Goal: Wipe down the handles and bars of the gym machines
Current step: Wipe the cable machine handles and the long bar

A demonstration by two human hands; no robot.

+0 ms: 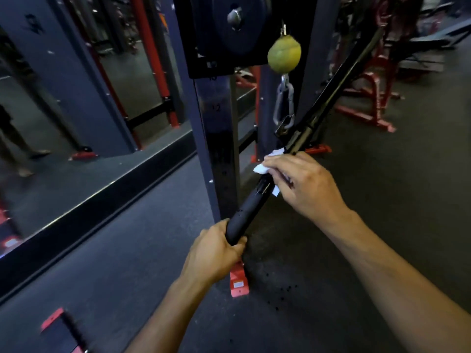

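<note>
- While my left hand (pixel 216 248) curls its fingers tight round the near end of the black bar (pixel 244 212) just below the frame's centre, the bar slants away from me toward the upper right of the frame
- My right hand (pixel 303 184), right of centre, has its fingers bent round a crumpled white wipe (pixel 262 168) and presses it against the bar farther up, where the rubber grip gives way to the metal part
- Bits of the wipe stick out above my fingers and below my palm, touching the bar on both sides
- Beyond my right hand, the bar hangs from a silver carabiner (pixel 283 105) in the upper middle of the frame
- Directly above the carabiner sits a yellow-green ball (pixel 284 54), on the cable line just beside the black pulley housing (pixel 229 34) at the top centre
- The dark upright post (pixel 216 128) with numbered holes stands behind the bar, its red foot (pixel 239 282) on the floor just below my left hand
- A mirror (pixel 76 110) fills the left of the frame, reflecting red and black racks
- Red machine frames (pixel 367 103) stand on the dark floor in the upper right, well apart from my hands
</note>
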